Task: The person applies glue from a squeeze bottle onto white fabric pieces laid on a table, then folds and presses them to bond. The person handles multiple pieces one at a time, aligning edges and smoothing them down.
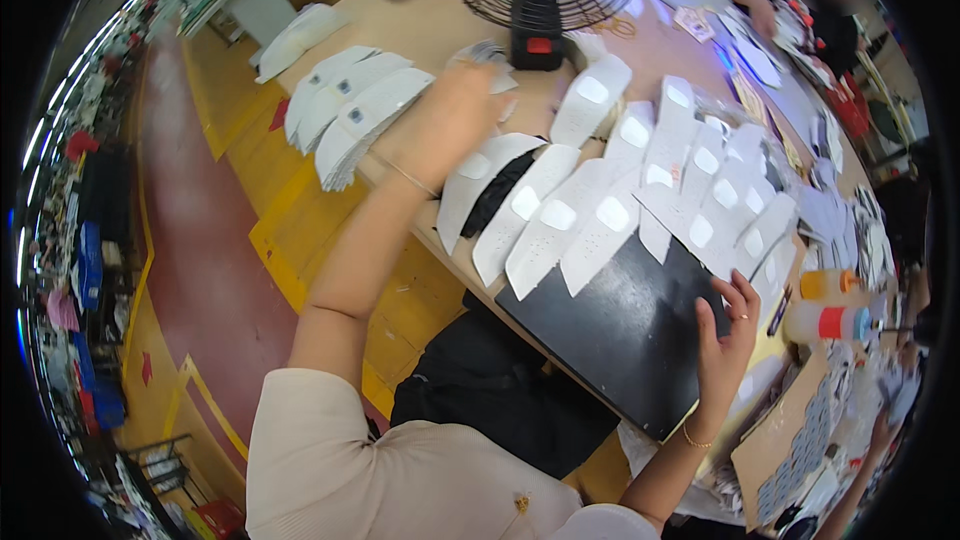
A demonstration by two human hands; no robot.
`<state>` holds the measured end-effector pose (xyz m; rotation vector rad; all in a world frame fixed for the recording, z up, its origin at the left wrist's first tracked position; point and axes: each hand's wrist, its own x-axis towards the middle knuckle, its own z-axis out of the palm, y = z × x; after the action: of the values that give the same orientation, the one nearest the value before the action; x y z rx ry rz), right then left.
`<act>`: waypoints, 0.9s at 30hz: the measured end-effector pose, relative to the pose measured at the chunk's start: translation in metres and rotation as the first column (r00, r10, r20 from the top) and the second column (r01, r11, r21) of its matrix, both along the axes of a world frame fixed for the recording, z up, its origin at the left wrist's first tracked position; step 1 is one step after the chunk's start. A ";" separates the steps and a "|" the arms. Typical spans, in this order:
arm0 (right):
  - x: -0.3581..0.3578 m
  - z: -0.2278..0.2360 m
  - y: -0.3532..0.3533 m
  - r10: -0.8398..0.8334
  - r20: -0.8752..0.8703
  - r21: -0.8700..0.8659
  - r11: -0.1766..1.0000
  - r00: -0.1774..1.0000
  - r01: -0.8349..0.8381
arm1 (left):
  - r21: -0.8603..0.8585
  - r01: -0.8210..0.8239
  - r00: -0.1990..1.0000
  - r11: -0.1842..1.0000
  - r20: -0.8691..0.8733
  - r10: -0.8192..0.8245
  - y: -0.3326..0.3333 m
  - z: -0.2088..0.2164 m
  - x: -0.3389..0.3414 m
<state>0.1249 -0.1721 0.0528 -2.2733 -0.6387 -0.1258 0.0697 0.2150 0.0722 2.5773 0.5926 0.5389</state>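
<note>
My left hand (pixel 455 120) reaches across the table toward a small pile of pale pieces (pixel 487 52) by the fan. Motion smears its fingers, so I cannot make out a grip. My right hand (pixel 728 335) is over the right edge of a black board (pixel 615 325), thumb and fingers apart, close to the white pieces there. Between the hands, several curved white perforated panels (pixel 540 230) overlap in a fanned row, most bearing a paler rounded patch (pixel 613 213). A black piece (pixel 497 198) shows between two of the leftmost panels.
Stacks of white panels (pixel 365 125) lie along the table's left edge. A black fan (pixel 540 0) stands at the back. Bottles with orange (pixel 828 284) and red-labelled (pixel 830 322) sides are at the right, near a cardboard sheet (pixel 775 440). Another person (pixel 760 10) works at far right.
</note>
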 end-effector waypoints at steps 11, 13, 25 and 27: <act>-0.037 0.028 0.033 0.166 -0.068 -0.097 0.980 0.984 -0.173 | -0.516 0.088 0.973 0.852 -0.139 -0.185 0.022 -0.037 0.132; -0.037 0.034 0.026 0.143 -0.096 -0.089 0.984 0.985 -0.151 | -0.650 0.096 0.970 0.754 -0.107 -0.217 0.019 -0.040 0.138; -0.031 0.035 0.036 0.177 -0.168 0.036 0.984 0.970 -0.173 | -0.235 0.564 0.811 0.792 0.337 -0.478 -0.025 0.016 0.110; -0.030 0.032 0.031 0.143 -0.227 0.188 0.977 0.963 -0.100 | -0.330 0.676 0.737 0.659 0.294 -0.609 -0.045 0.045 0.094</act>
<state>0.0948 -0.1412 0.0848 -2.0332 -0.6119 0.1465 0.1639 0.1703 0.1167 2.0928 -0.2710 0.3094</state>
